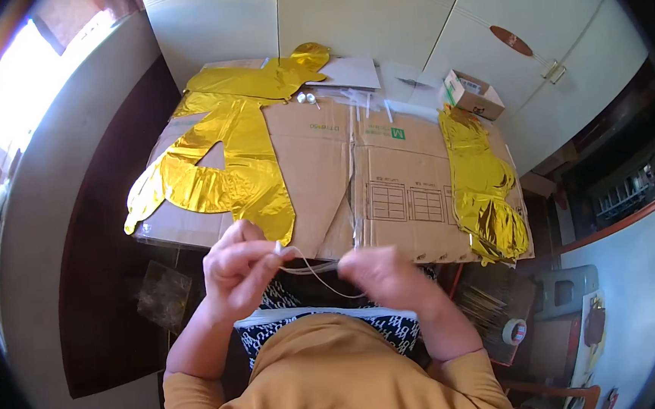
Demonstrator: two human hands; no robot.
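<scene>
Pinching the white cord [316, 274] between thumb and fingertips, the left hand [237, 268] is sitting at about 8 o'clock from the view's centre. Its grip is grasping, with a small white bit [278, 247] showing at the fingertips; knot or cord end, cannot tell which. The right hand [382, 275] is lying at 5 o'clock, blurring in the frame; the state of its grip is not readable, though the cord is running toward it.

Handling (judgement): working the cord well is probably calling for a firm left pinch close to the white bit, with the right hand guiding rather than tugging, and the slack hanging clear of the table edge so that it is not snagging. Light, even tension is likely serving better than a jerk, which could be tightening a tangle.

Appearance: the cord is looking thin, pale and limp, sagging in a curve between the hands at 6 o'clock, just nearer the person than the cardboard-covered table [310, 168]. A second pale strand [296, 270] is running straighter beside it; same cord or not, unclear.

Surroundings: a gold foil piece [252, 160] with a triangular gap is lying at 10 o'clock, crinkled gold foil [480, 167] at 3 o'clock.
</scene>
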